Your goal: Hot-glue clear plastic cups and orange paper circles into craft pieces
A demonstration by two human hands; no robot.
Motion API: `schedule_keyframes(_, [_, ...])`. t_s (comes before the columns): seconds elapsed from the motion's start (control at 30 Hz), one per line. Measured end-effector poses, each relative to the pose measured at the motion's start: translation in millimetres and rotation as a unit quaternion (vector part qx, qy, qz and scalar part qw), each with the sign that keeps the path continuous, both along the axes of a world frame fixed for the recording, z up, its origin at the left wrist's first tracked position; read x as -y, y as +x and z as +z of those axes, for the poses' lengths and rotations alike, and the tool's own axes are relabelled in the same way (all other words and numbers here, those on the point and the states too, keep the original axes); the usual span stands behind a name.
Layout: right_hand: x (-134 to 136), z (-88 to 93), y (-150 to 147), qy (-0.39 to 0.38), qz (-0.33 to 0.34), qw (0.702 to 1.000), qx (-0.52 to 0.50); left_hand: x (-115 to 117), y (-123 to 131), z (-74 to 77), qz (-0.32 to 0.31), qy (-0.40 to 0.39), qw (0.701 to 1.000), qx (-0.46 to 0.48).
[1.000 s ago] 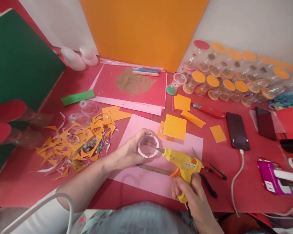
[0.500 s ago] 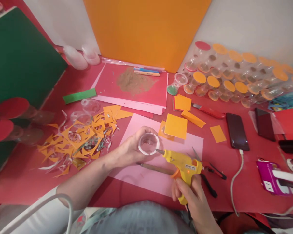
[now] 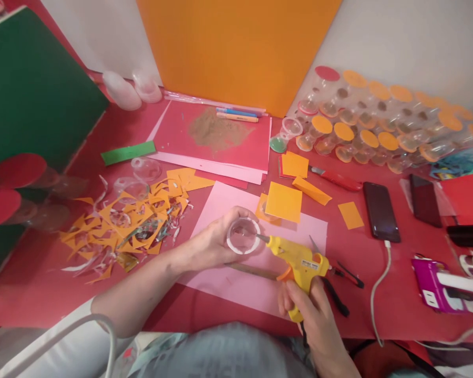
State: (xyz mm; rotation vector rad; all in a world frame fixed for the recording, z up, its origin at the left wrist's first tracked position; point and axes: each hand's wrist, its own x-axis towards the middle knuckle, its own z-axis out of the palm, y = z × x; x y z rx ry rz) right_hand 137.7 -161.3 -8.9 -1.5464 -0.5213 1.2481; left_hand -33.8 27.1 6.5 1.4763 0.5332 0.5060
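My left hand [image 3: 216, 239] is wrapped round a clear plastic cup [image 3: 243, 235], its round rim facing up towards me. In my right hand [image 3: 305, 304] is a yellow hot glue gun [image 3: 299, 258], gripped by its handle. The gun's nozzle meets the right side of the cup's rim; whether it touches, I cannot tell. Below them lies a pink sheet [image 3: 208, 220], with a thin wooden-handled tool [image 3: 252, 270] partly hidden under the gun. Just beyond the cup is an orange paper square [image 3: 284, 202], resting on another piece.
Orange paper scraps [image 3: 118, 226] are heaped at left. Several clear shapes with orange discs [image 3: 343, 132] stand at back right. A phone [image 3: 380, 211] with a white cable, a red cutter [image 3: 339, 180] and pliers [image 3: 335, 296] lie at right. Brown powder [image 3: 216, 131] covers a red sheet.
The glue gun's nozzle and the cup have shifted slightly to the right. The nozzle sits a little higher along the cup's rim. Both hands keep their holds.
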Motion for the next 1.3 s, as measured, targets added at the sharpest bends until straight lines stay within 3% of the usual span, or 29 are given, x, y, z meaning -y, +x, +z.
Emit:
schedule_keyframes(0.17, [-3, 3.2, -1, -0.004, 0.013, 1.0, 0.009, -1, 0, 2.9, 0.021, 0.013, 1.0, -0.016])
schedule_keyframes(0.53, [-7, 8.8, -4, -0.014, -0.01, 1.0, 0.009, -2, -2, 4.4, -0.005, 0.003, 1.0, 0.001])
schedule_keyframes(0.7, [-6, 6.0, -3, -0.006, 0.013, 1.0, 0.006, -1, -1, 3.7, 0.002, -0.005, 1.0, 0.003])
schedule_keyframes(0.97, [-6, 1.3, -3, -0.009, -0.007, 1.0, -0.009, -2, -1, 1.9, -0.002, 0.007, 1.0, 0.011])
schedule_keyframes(1.17, [-10, 10.4, -4, -0.028, -0.019, 0.999, 0.01, 4, 1, -6.4, 0.017, 0.051, 0.998, -0.023])
schedule_keyframes(1.3, [-12, 13.6, -6, -0.021, -0.029, 0.999, 0.005, 3, -3, -2.7, 0.015, 0.078, 0.995, -0.058])
